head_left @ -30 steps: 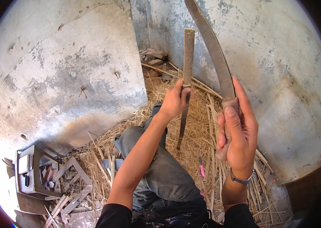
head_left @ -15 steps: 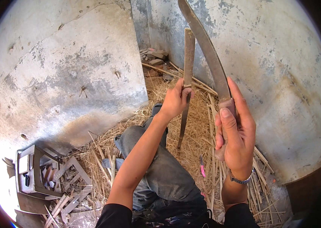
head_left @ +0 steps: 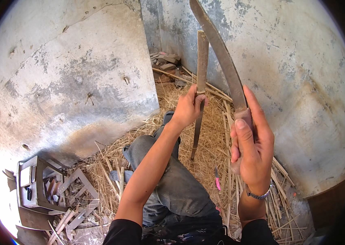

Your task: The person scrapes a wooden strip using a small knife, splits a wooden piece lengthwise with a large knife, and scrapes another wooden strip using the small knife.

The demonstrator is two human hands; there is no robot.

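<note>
My left hand [head_left: 185, 108] is closed around a long, flat strip of bamboo [head_left: 202, 63] near its middle. The strip stands nearly upright, its lower end over the straw between my legs and the right wall. In my right hand [head_left: 256, 149], wrapped round a worn brownish handle, is a machete [head_left: 224, 55] with a long, curved, dull blade. Its tip points up and to the left, past the frame's upper edge. The blade overlaps the strip's top end in view; whether they touch I cannot tell.
Straw and shavings [head_left: 211, 141] cover the floor, with a pink-handled knife [head_left: 217, 182] on them. Bamboo strips [head_left: 276, 196] lie at the right. Broken wooden furniture [head_left: 37, 181] stands lower left. Peeling walls [head_left: 299, 73] close in both sides; rubble [head_left: 167, 61] sits in the corner.
The machete and my right hand have shifted slightly to the left. My left hand and the bamboo strip have barely moved.
</note>
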